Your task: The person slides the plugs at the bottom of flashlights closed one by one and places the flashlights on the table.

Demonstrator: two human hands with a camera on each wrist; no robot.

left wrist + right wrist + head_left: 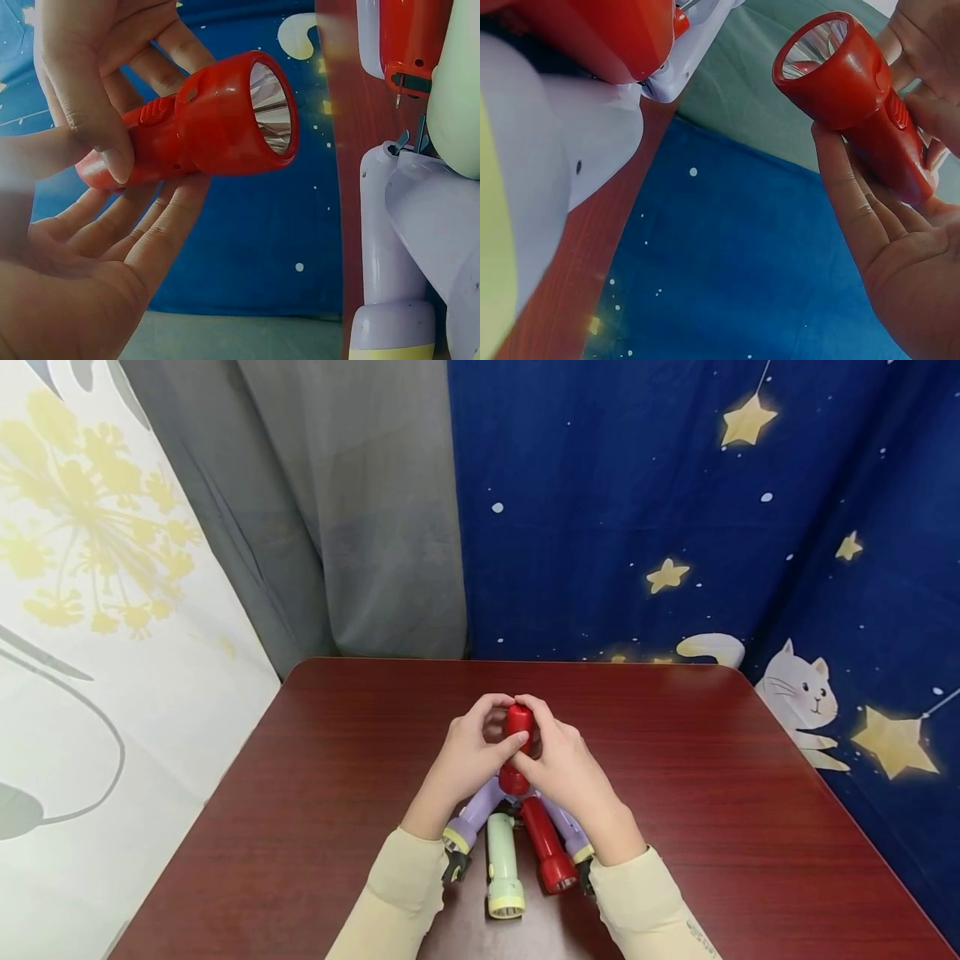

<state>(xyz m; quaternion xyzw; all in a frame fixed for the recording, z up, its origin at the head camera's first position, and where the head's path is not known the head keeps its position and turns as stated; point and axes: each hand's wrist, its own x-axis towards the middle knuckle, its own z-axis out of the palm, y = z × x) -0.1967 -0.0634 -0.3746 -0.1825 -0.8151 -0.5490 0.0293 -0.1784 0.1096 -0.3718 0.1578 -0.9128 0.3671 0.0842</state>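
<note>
Both hands hold a red flashlight [519, 722] above the far ends of other flashlights on the table. My left hand [471, 752] curls its fingers and thumb round it from the left, and my right hand [561, 763] does so from the right. The thumbs cross over its near side. In the left wrist view the flashlight [217, 120] shows its reflector and ribbed switch; the left hand [97, 277] lies below it. The right wrist view shows the right fingers [847, 195] along the flashlight body [855, 82].
Below the hands, on the dark red table [337, 777], a pale green flashlight [502, 864], another red flashlight [549, 847] and two purple flashlights [476, 810] fan out toward the near edge. The forearms partly cover the purple ones. Curtains hang behind the table.
</note>
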